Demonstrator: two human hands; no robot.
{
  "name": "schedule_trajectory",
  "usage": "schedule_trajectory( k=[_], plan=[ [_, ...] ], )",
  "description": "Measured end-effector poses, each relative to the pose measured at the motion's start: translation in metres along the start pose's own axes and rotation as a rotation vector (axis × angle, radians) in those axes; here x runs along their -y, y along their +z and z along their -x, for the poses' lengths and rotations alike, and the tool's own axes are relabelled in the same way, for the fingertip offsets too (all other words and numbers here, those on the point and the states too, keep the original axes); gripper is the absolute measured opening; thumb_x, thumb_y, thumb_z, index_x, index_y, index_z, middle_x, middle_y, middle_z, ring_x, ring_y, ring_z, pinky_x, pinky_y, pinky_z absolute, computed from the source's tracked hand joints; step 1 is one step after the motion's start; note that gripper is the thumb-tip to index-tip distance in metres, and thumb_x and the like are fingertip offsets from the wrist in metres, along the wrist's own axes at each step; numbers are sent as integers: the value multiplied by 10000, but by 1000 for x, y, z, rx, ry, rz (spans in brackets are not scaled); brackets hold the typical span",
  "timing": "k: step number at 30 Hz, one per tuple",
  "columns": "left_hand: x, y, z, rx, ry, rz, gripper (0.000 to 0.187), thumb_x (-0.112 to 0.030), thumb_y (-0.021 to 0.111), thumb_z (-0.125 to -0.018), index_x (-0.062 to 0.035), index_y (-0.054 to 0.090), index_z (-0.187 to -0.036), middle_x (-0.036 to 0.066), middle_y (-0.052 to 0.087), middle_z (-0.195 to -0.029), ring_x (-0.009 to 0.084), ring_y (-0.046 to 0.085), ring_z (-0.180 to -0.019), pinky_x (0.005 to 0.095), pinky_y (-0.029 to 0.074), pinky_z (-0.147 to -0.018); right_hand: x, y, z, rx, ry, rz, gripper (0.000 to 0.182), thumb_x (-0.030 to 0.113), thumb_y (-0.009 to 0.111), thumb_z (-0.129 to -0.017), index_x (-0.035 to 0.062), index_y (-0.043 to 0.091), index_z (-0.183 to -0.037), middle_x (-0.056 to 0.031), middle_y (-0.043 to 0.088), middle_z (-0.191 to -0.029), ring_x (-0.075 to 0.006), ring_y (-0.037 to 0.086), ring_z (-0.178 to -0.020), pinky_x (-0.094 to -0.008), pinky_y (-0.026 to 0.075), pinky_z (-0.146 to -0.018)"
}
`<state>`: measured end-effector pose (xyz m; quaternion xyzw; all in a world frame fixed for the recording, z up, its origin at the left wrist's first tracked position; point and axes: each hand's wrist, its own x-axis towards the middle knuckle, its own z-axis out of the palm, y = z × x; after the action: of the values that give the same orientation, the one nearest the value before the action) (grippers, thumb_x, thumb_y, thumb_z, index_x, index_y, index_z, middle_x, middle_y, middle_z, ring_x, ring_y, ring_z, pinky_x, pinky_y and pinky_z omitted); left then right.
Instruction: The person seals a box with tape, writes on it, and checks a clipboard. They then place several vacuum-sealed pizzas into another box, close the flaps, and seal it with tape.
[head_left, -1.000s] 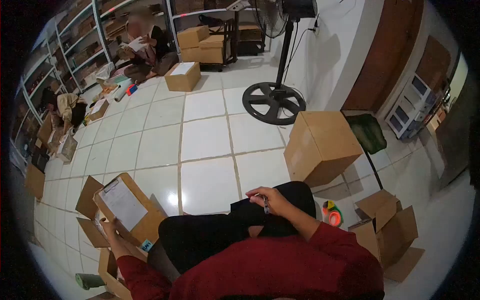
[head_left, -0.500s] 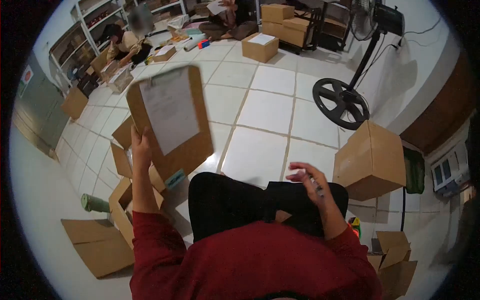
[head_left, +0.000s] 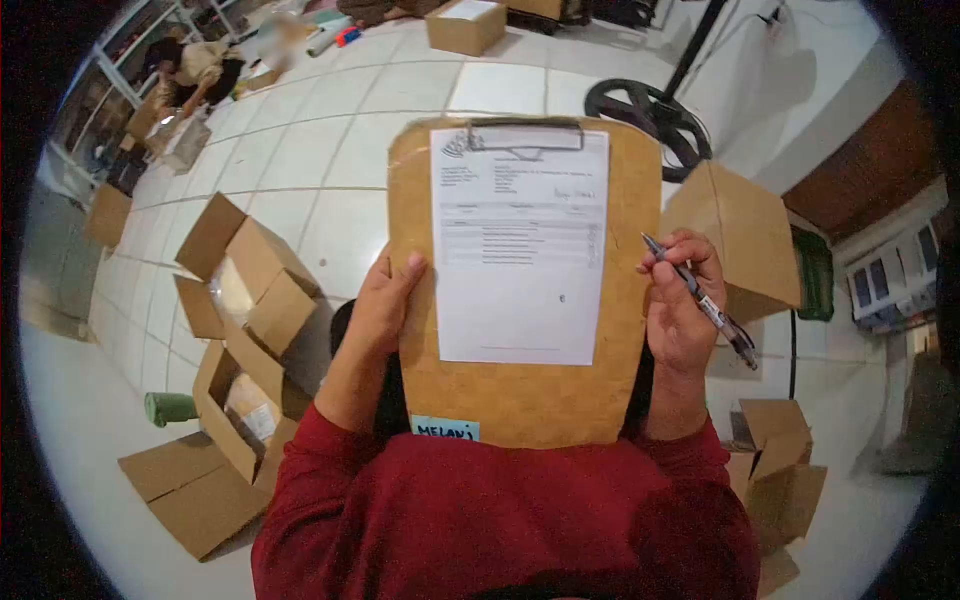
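Observation:
A brown clipboard (head_left: 520, 400) rests upright against my lap, facing me. Its metal clip (head_left: 525, 136) holds a white printed sheet (head_left: 515, 310) with a table of lines and some pen marks. My left hand (head_left: 388, 300) grips the board's left edge, thumb on the front. In my right hand (head_left: 682, 300) is a pen (head_left: 705, 300), pinched between fingers and thumb beside the board's right edge, its tip pointing up and left. A light blue label (head_left: 445, 428) with handwriting sits at the board's lower left.
Open cardboard boxes (head_left: 283, 318) holding wrapped items lie at the left, near a green cylinder (head_left: 171, 408). A closed box (head_left: 735, 240) and a fan base (head_left: 650, 115) stand at the right. Another person (head_left: 200, 68) sits at the far left.
The clipboard has moved from the left to in front of my body, now squarely facing me. My right hand has risen to its right edge with the pen. The view has tilted down.

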<state>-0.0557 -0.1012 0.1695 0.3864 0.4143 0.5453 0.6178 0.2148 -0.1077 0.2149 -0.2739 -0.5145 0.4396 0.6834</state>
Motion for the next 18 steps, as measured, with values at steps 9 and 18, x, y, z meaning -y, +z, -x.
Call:
schedule_trajectory(
  k=[9,18],
  plan=[
    [-8,29,6,108,-57,-32,481,-134,629,-704,41,391,-1084,121,525,-977,170,526,-866,292,442,-732,18,2,4,-130,-74,93,174,-89,503,-699,15,439,-824,-82,448,-836,-148,519,-719,-279,441,-682],
    [-13,33,15,125,-56,-81,368,-104,612,-713,36,470,-1023,107,553,-936,157,539,-812,278,442,-709,7,3,12,-177,-103,320,180,-82,544,-657,43,429,-712,-46,471,-692,-93,476,-591,-203,388,-543]
  ],
)
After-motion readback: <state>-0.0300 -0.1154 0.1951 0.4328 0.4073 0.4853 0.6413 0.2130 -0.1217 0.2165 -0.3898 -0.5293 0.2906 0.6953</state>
